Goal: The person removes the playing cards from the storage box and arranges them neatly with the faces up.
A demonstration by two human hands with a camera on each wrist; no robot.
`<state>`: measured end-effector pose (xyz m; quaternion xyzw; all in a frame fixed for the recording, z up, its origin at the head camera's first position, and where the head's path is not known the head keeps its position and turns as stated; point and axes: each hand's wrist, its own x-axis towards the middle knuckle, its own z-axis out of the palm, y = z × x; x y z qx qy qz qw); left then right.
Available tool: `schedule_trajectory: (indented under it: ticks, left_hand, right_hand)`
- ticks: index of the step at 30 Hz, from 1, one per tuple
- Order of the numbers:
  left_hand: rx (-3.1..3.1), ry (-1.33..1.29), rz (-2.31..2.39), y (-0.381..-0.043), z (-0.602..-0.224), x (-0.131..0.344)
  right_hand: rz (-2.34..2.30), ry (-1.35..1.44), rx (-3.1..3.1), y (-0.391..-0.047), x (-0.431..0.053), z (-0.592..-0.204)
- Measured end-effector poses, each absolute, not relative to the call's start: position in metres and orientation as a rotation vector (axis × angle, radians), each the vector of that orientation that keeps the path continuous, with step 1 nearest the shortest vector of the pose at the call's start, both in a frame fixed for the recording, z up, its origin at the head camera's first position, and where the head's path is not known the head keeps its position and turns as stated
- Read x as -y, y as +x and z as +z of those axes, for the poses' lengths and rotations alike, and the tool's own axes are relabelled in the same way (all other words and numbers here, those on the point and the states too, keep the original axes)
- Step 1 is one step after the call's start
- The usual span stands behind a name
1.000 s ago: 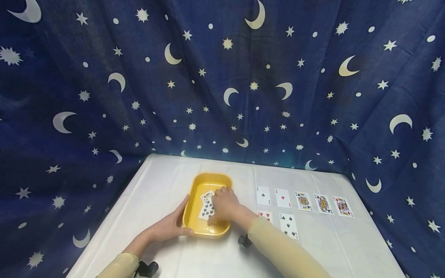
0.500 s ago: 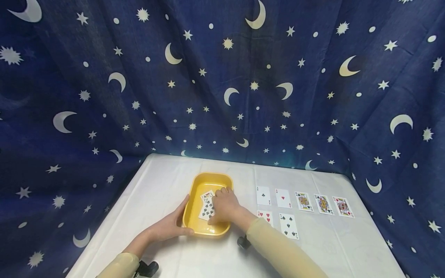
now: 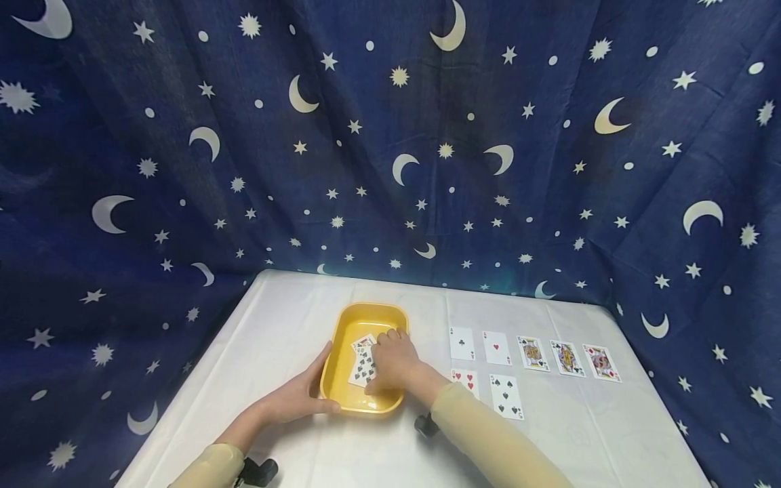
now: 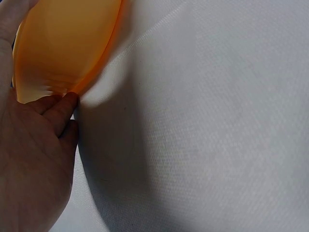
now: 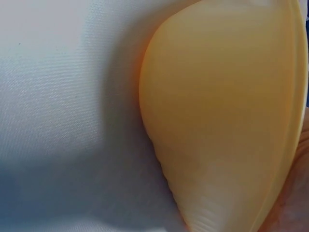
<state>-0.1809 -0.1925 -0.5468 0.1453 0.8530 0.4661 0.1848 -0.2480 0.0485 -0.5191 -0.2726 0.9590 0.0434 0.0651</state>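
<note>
Left hand (image 3: 297, 397): fingers spread against yellow tray (image 3: 369, 321)
Right hand (image 3: 393, 362): fingers curled inside it, can't tell if gripping
Cards (image 3: 364, 368): in tray, beside right hand
Change: none visible; handling looks paused

So the tray (image 3: 366, 324) sits between the left hand (image 3: 295, 398), on its left, and the right hand (image 3: 395, 362), inside it on the right. Tray cards (image 3: 364, 369) lie just left of the right hand. Right of that hand, on the table (image 3: 293, 312): five-card row (image 3: 533, 354), front pair (image 3: 506, 397) before its left end. Curtain's (image 3: 366, 152) behind everything.
</note>
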Motion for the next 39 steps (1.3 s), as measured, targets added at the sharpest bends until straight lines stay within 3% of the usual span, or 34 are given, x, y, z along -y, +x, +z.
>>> schedule_trajectory:
  ticks: [25, 39]
  left_hand:
    - [-2.399, 0.420, 1.308, -0.181, -0.546, 0.194]
    - [-2.413, 0.437, 1.306, -0.183, -0.550, 0.195]
  right_hand:
    - [-0.046, -0.887, -2.926, -0.249, -0.053, -0.519]
    - [-0.249, -0.922, -2.946, -0.250, -0.079, -0.491]
